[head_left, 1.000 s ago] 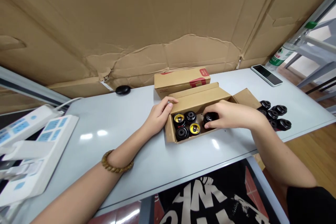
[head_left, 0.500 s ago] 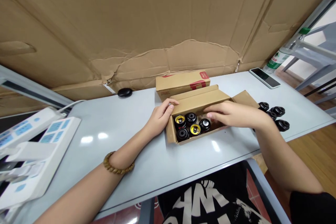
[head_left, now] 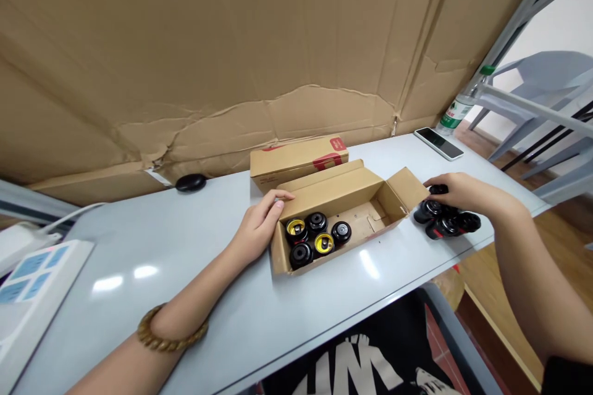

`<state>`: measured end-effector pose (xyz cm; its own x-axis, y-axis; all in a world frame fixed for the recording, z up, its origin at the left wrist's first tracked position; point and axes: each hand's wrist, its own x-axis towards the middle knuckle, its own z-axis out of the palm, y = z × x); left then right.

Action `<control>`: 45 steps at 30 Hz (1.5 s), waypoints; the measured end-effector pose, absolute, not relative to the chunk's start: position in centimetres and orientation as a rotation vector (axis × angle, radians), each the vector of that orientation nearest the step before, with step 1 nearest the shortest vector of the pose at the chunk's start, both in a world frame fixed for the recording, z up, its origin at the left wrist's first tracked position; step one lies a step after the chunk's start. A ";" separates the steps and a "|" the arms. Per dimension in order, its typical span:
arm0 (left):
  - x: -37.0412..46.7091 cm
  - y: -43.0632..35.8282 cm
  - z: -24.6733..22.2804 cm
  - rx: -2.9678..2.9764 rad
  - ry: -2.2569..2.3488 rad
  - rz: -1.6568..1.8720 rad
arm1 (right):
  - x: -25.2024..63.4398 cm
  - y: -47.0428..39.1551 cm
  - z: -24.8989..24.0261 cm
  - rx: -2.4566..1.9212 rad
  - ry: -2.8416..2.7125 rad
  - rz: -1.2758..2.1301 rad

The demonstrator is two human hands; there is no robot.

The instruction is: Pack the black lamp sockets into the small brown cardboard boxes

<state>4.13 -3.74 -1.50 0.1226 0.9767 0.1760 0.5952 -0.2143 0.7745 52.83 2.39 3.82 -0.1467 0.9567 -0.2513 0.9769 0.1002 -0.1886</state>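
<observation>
An open cardboard box (head_left: 333, 247) stands on the table, its left part holding several small black canisters (head_left: 317, 222); two show yellow recessed ends. My left hand (head_left: 257, 225) is closed on the box's left end, with the thumb and a finger at the rim. Off to the right of the box, my right hand (head_left: 456, 188) bends its fingers around one of the black canisters grouped on the table (head_left: 448, 223). Its fingertips partly cover that canister.
Behind the open box is a closed cardboard box (head_left: 296, 163). A phone (head_left: 438, 143) and a water bottle (head_left: 456, 112) are at the back right. A black oval object (head_left: 190, 182) lies at the back left, and a power strip (head_left: 44, 290) at the left edge.
My right hand has left the box interior and moved right to the grouped canisters. My left hand stays at the box's left end. The camera view has shifted rightward.
</observation>
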 end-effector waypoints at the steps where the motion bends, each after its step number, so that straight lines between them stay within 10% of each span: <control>1: 4.1 -3.7 -1.6 1.877 1.516 0.942 | 52.7 2.7 3.8 2.000 2.279 -0.495; 9: 3.6 -3.7 -2.6 1.885 1.507 0.968 | 49.7 1.0 9.5 2.389 2.827 -0.460; 13: 3.7 -3.8 -2.3 1.885 1.530 0.948 | 44.7 -1.9 10.7 1.874 3.183 -0.794; 23: 4.0 -3.9 -1.7 1.893 1.550 0.931 | 34.5 -1.2 7.6 1.171 3.393 -0.952; 45: 4.7 -3.9 -1.3 1.948 1.560 0.950 | 35.3 -1.2 5.4 1.050 3.402 -0.878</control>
<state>4.73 -3.86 -1.28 0.1153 0.9673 0.2260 0.6445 -0.2460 0.7240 35.26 -1.21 5.37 -0.7124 0.6154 0.3372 0.3753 0.7402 -0.5579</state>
